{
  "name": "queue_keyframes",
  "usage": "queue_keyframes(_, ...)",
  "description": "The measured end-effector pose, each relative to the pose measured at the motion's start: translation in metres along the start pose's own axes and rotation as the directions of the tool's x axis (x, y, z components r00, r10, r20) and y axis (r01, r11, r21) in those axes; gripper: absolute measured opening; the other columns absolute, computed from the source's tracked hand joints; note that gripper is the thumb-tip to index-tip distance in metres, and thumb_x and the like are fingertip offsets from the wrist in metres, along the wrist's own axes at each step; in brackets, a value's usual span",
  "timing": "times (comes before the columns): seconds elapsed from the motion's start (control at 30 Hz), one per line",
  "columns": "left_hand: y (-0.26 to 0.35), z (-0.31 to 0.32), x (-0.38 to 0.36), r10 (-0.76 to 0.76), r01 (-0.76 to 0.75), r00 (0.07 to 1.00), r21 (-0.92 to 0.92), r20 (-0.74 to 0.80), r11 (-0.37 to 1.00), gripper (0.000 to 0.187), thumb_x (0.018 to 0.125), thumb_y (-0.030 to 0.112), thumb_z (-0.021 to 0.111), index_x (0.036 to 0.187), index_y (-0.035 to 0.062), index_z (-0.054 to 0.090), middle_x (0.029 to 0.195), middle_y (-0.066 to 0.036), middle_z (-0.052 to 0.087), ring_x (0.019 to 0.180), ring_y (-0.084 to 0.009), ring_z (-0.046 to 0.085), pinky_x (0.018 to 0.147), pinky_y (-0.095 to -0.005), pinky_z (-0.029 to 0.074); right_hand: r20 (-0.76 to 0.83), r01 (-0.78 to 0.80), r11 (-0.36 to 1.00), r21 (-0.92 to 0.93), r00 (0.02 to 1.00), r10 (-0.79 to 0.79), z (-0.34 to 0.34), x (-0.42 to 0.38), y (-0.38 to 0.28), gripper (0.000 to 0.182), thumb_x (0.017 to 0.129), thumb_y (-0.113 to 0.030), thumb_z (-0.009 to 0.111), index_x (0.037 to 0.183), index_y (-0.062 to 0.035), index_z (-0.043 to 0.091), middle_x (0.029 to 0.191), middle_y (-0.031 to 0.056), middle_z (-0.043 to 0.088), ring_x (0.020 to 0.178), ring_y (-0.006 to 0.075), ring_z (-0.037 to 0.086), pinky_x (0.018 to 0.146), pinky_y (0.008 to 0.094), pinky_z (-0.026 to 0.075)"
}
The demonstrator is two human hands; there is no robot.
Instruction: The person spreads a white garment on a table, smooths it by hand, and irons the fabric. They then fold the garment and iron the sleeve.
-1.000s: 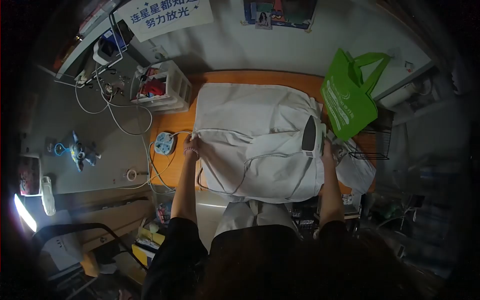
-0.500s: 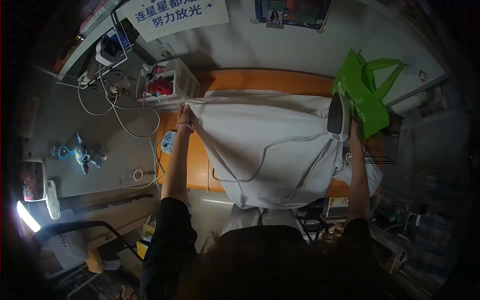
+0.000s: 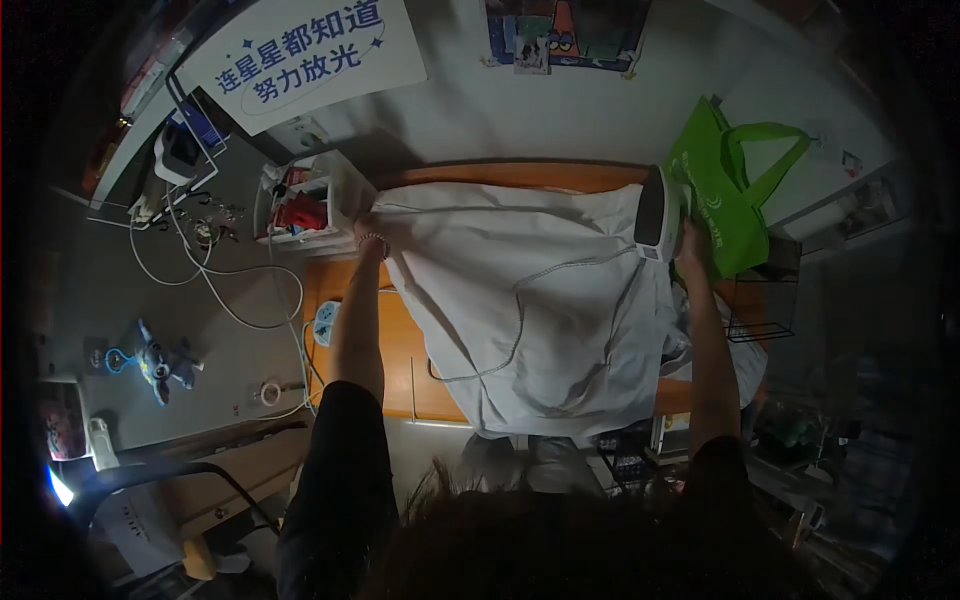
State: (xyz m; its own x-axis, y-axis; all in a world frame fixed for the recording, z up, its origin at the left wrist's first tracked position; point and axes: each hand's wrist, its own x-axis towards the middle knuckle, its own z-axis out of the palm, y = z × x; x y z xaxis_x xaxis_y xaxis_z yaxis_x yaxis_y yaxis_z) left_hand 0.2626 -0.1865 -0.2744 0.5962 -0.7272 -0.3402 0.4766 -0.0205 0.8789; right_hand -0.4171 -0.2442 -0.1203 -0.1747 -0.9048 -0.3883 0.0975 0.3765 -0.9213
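- Wooden worktop (image 3: 402, 372) is carrying a white cloth (image 3: 580, 340), creased and hanging over the front edge.
- Left hand (image 3: 367, 226) is gripping its far left edge, apparently straightening it.
- Right hand (image 3: 692, 248) is holding an iron (image 3: 652, 215) at the far right.
- Next move seems to be needing care with the cord (image 3: 518, 306).

White cloth (image 3: 565, 325) on desk (image 3: 400, 345), left fingers (image 3: 366, 221) at corner, right fingers (image 3: 687, 238) holding iron (image 3: 652, 212)

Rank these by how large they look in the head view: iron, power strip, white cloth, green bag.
1. White cloth
2. Green bag
3. Iron
4. Power strip
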Motion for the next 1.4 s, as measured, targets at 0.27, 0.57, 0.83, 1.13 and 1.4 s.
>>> queue_keyframes(0.27,-0.039,0.002,-0.080,0.049,0.067,0.985,0.631,-0.164,0.773,0.036,0.086,0.024,0.065,0.112,-0.0004,0.059,0.099,-0.010,0.067,0.086,-0.0254,0.063,0.074,-0.0358,0.052,0.129,-0.208,0.828,0.521,0.978,0.165,-0.012,-0.013,0.079,0.055,0.098,-0.042,0.050,0.141,-0.0083,0.042,0.138,0.0122,0.049,0.126,0.0281,0.047,0.101,0.0422,0.044)
queue_keyframes(0.57,-0.029,-0.031,-0.212,-0.387,-0.360,0.892,0.883,0.233,-0.300,0.055,0.069,0.036,0.079,0.107,-0.0007,0.063,0.103,-0.022,0.068,0.101,-0.0362,0.065,0.081,-0.0449,0.053,0.737,-0.590,0.537,0.603,0.669,-0.092,0.013,-0.250,0.181,0.032,0.099,-0.039,0.048,0.108,-0.0101,0.058,0.145,0.0150,0.042,0.137,0.0340,0.036,0.111,0.0643,0.025)
queue_keyframes(0.83,-0.047,-0.104,-0.286,0.010,-0.076,0.997,0.984,0.075,0.163,0.044,0.071,0.030,0.078,0.101,0.0001,0.067,0.090,-0.019,0.071,0.081,-0.0307,0.069,0.070,-0.0389,0.055,0.824,-0.745,0.354,0.566,0.515,-0.236,0.005,-0.301,0.118,0.033,0.096,-0.034,0.054,0.110,-0.0040,0.051,0.121,0.0168,0.050,0.102,0.0292,0.054,0.108,0.0522,0.031)
queue_keyframes(1.13,-0.058,-0.116,-0.334,0.049,0.121,0.986,0.885,-0.159,0.450,0.040,0.078,0.020,0.074,0.111,0.0017,0.061,0.099,-0.018,0.069,0.086,-0.0277,0.069,0.072,-0.0335,0.055,0.760,-0.554,0.652,0.518,0.648,-0.053,-0.015,-0.352,0.030,0.045,0.097,-0.034,0.053,0.129,-0.0033,0.050,0.101,0.0137,0.063,0.089,0.0264,0.065,0.076,0.0404,0.054)
queue_keyframes(1.4,-0.093,0.008,-0.382,-0.026,-0.668,0.730,0.704,0.683,-0.240,0.081,0.082,0.030,0.068,0.151,0.0235,0.026,0.160,-0.013,0.014,0.147,-0.0360,0.013,0.115,-0.0553,0.017,0.041,0.205,0.760,-0.617,0.973,-0.229,-0.010,-0.380,0.033,0.032,0.097,-0.024,0.057,0.107,0.0054,0.052,0.096,0.0166,0.062,0.085,0.0305,0.059,0.077,0.0391,0.045)
